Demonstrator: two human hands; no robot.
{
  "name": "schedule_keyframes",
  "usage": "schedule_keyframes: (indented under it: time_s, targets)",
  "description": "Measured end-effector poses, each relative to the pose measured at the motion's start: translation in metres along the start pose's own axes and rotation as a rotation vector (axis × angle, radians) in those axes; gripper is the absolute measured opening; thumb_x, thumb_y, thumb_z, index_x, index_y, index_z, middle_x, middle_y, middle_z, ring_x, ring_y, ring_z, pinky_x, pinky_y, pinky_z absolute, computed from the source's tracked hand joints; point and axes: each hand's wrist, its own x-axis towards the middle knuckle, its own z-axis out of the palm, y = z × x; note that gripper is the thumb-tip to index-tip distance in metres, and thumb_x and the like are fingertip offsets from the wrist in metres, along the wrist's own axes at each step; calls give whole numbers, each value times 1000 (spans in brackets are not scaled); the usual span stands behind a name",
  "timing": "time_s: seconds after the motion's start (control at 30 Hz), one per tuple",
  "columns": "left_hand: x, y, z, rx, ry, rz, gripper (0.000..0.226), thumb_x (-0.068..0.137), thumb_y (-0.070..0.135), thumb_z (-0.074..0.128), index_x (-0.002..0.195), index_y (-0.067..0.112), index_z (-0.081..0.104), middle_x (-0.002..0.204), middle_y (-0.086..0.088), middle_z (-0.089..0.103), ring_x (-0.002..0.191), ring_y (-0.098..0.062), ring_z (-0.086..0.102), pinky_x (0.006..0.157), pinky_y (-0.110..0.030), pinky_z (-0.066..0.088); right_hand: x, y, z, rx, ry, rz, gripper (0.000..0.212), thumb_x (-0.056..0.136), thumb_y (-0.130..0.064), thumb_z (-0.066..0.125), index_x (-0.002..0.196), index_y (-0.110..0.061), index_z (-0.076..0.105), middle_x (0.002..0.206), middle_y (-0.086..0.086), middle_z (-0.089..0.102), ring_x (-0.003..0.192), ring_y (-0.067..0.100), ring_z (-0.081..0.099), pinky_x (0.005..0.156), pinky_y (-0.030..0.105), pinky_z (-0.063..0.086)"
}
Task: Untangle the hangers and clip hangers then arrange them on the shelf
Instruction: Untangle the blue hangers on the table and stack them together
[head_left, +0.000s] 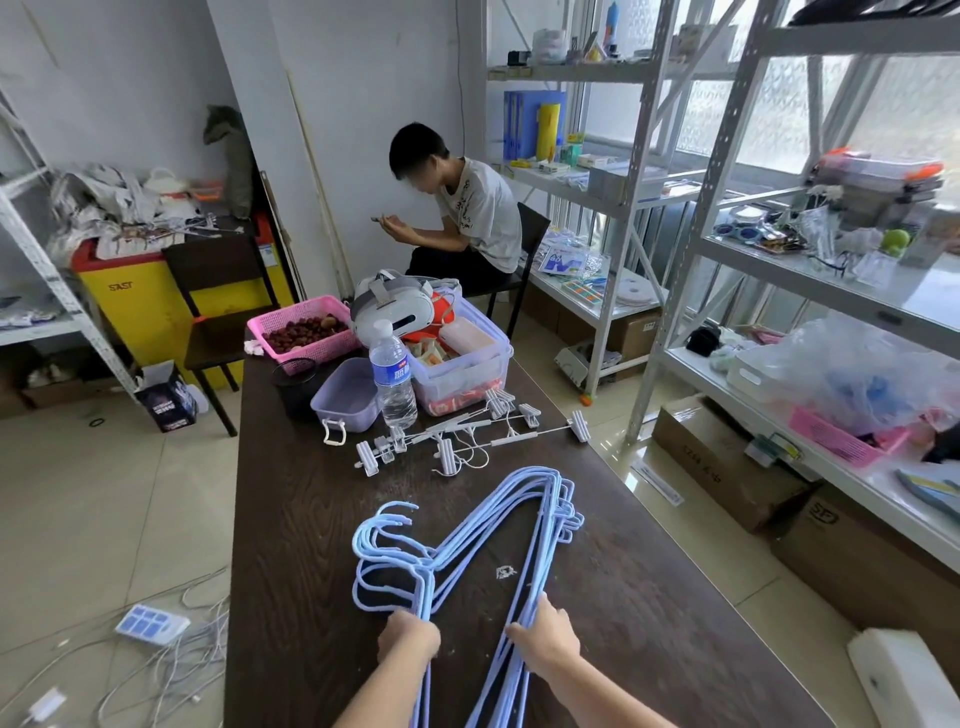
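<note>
A stack of several light blue hangers lies on the dark wooden table, hooks pointing left. My left hand is closed around the hangers' left arms near the hooks. My right hand grips the bundled right arms. Farther up the table lies a tangle of white clip hangers, apart from both hands. White metal shelves stand to the right of the table.
Beyond the clip hangers stand a water bottle, a purple tub, a clear bin with a white headset, and a pink basket. A person sits on a chair at the far end. Cardboard boxes sit under the shelves; cables lie on the floor at left.
</note>
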Motion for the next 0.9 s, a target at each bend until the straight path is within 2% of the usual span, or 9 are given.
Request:
schedule_keyframes:
  time_s: [0.17,0.23,0.3,0.4,0.47,0.57,0.7,0.8,0.9]
  targets:
    - [14,5,5,-213,-131,-58,59,90,31,54,138,2,35,138,-10,50,125,-17,51,104,-21,38,3,7,-2,-8,1,-28,66,93,-34,50,147,-13,19,143,12,42,129,25,47,102,32,45]
    - [-4,10,1,-160,-220,-10,25,86,12,57,106,-2,60,80,-14,70,74,-21,67,80,-35,55,4,7,-3,79,-20,-4,59,92,-30,53,141,-12,26,134,12,49,116,25,56,92,35,53]
    - [-10,6,-7,-296,-256,-30,6,83,1,54,78,1,58,51,-8,53,45,-18,52,48,-31,49,2,3,-9,220,-74,61,65,91,-30,54,143,-14,20,132,13,49,102,23,61,77,33,58]
    - [-19,13,-30,-246,-140,139,22,81,5,55,103,6,58,66,-11,57,54,-23,55,50,-28,48,5,-2,-33,405,87,64,91,87,-32,61,149,-9,-2,148,22,29,124,34,48,89,41,52]
    - [-24,21,-50,-23,-23,264,41,80,12,53,122,15,54,100,-14,68,88,-31,66,76,-33,55,8,-6,-57,374,320,-36,100,83,-31,67,150,-9,-4,152,24,17,135,38,33,105,46,39]
    - [-25,26,-76,236,140,413,56,82,16,47,136,24,40,128,-9,60,118,-28,57,96,-33,46,10,-18,-82,90,499,-288,107,75,-36,74,150,-20,0,157,15,11,144,31,18,112,51,25]
    - [-23,23,-89,409,254,630,58,84,14,48,139,26,34,127,-5,61,115,-27,59,93,-35,48,13,-43,-80,-525,354,-612,101,76,-48,65,150,-28,-2,160,0,-4,148,23,-9,116,54,-5]
    - [-20,15,-96,445,276,774,52,81,12,53,130,26,41,124,2,60,112,-25,60,90,-35,48,18,-47,-73,-605,322,-688,93,77,-41,63,149,-22,8,159,-3,8,148,19,-3,116,52,-10]
    - [-16,3,-96,464,235,855,49,77,8,56,123,20,46,118,0,58,111,-24,57,87,-34,46,16,-48,-68,-693,294,-768,67,77,-31,59,137,-19,33,142,2,44,138,20,32,118,43,7]
